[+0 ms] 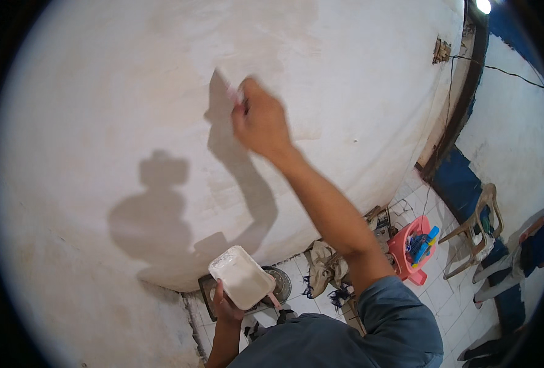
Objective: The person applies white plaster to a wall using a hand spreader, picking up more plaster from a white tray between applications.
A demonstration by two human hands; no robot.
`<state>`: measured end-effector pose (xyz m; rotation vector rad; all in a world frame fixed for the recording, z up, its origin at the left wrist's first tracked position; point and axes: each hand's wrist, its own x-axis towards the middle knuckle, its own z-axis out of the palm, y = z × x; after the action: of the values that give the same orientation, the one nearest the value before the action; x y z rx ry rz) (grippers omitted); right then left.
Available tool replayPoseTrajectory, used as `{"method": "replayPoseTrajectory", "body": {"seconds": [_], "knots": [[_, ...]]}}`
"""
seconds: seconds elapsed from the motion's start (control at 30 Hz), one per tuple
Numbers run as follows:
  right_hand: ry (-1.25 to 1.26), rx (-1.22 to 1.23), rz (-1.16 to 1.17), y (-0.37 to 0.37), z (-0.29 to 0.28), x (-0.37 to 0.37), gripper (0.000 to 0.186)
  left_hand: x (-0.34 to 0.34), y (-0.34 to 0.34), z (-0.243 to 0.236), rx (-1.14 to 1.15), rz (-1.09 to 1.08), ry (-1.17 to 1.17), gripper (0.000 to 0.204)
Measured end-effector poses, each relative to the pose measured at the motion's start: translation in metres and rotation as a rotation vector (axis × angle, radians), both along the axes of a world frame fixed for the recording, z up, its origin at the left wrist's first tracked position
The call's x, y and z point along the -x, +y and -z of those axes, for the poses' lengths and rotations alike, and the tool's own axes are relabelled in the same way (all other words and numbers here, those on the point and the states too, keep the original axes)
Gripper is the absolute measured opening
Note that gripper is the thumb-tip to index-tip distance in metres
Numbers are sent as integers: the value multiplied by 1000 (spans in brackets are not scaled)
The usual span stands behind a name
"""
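Observation:
My right hand (262,119) is raised against the pale plastered wall (155,92), its fingers closed round a small pinkish tool (235,95). Motion blurs that tool, and its working end cannot be made out. Low down near the wall, my left hand (226,306) grips the edge of a white rectangular tray (241,276). The tray is tilted and holds a pale, whitish material. A pink handle (274,299) sticks out beside the tray's right corner; what it belongs to is hidden. Shadows of my arm and head fall on the wall.
On the tiled floor (447,300) to the right stand a pink tub (402,251) with blue and yellow items and a plastic chair (474,230). Crumpled cloth (322,264) lies near the wall's foot. Another person (517,264) is at the far right. A cable (499,69) hangs above.

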<state>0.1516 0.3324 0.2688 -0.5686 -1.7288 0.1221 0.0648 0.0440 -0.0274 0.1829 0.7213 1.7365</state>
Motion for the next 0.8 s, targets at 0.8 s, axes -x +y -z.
{"method": "replayPoseTrajectory", "body": {"seconds": [0.8], "knots": [[-813, -230, 162, 52, 117, -138, 25, 2, -16, 9, 6, -50, -77, 58]]}}
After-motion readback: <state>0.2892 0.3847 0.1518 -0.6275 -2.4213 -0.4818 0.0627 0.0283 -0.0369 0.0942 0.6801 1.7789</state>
